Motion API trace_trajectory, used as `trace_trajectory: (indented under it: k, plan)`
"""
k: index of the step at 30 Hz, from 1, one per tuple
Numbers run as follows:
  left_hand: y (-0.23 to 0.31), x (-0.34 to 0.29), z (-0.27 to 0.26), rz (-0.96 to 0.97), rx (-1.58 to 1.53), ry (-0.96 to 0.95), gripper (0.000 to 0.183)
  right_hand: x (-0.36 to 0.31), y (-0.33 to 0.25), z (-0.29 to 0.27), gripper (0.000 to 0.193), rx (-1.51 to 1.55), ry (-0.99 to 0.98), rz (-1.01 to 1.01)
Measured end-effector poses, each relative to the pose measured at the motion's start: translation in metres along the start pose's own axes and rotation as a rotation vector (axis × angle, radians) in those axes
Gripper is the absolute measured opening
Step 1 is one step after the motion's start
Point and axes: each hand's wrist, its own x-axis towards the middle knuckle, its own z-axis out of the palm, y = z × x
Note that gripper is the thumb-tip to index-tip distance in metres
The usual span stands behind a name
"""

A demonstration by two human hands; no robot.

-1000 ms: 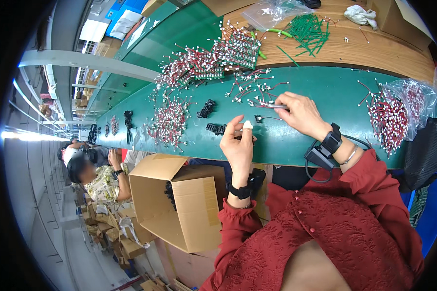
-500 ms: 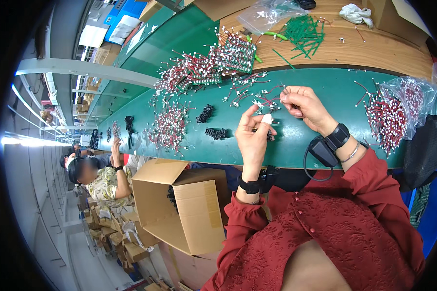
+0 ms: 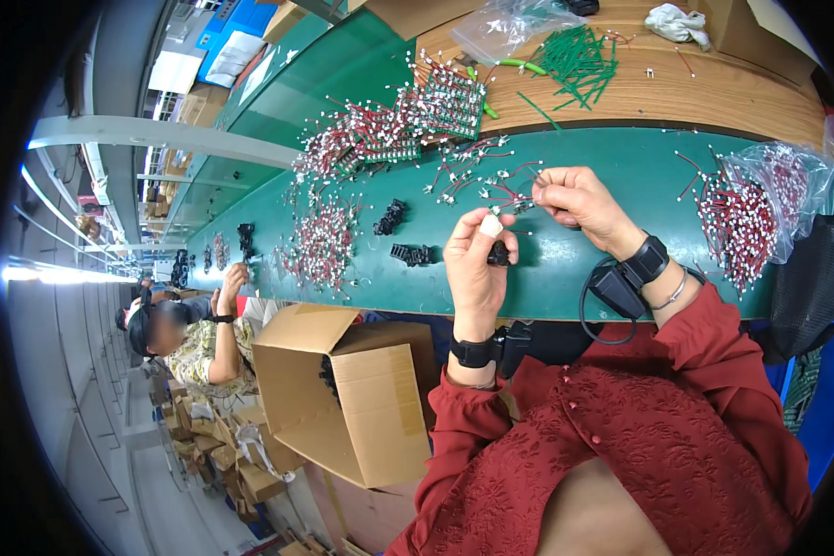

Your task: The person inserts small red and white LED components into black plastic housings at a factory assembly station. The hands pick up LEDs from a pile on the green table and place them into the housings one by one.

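Note:
My left hand (image 3: 473, 264), with a white cover on its thumb tip, is closed around a small black plastic part (image 3: 499, 253) that shows below the fingers. Just to the right, my right hand (image 3: 579, 202) pinches a thin wire lead; its end at the fingertips is too small to make out. Small white connectors lie or hang between the two hands, partly hidden by fingers. Beyond them, loose red wire leads with white connectors (image 3: 463, 171) are spread over the green table (image 3: 389, 292). Left of my left hand lie two black plastic parts (image 3: 413, 254).
Wired green circuit boards (image 3: 449, 102) are heaped at the back. A pile of wire leads (image 3: 322, 243) lies left; another (image 3: 737, 222) spills from a clear bag at right. Green strips (image 3: 579, 65) cover part of the wooden board. An open carton (image 3: 375, 408) stands below the table edge. A co-worker (image 3: 208, 347) sits at left.
My left hand has turned and drawn slightly left and down, its fingers closing in and showing more of the black part. My right hand has shifted only slightly.

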Motion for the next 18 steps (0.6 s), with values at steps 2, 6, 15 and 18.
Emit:
trace_trajectory:
  k: [2,6,15,18]
  plan:
    - [0.001,0.000,-0.003,-0.056,-0.026,-0.013,0.011,0.000,0.000,0.001,0.011,-0.035,0.009,-0.018]
    - [-0.002,0.000,-0.006,-0.051,0.043,0.020,0.010,-0.002,-0.003,0.005,0.012,-0.058,0.023,-0.116]
    - [0.000,-0.006,-0.002,-0.194,-0.188,-0.013,0.010,-0.006,-0.010,0.000,0.015,0.387,-0.172,-0.092]
    - [0.001,-0.008,0.001,-0.209,-0.242,-0.060,0.010,-0.004,-0.007,0.001,0.017,0.195,-0.117,-0.096]
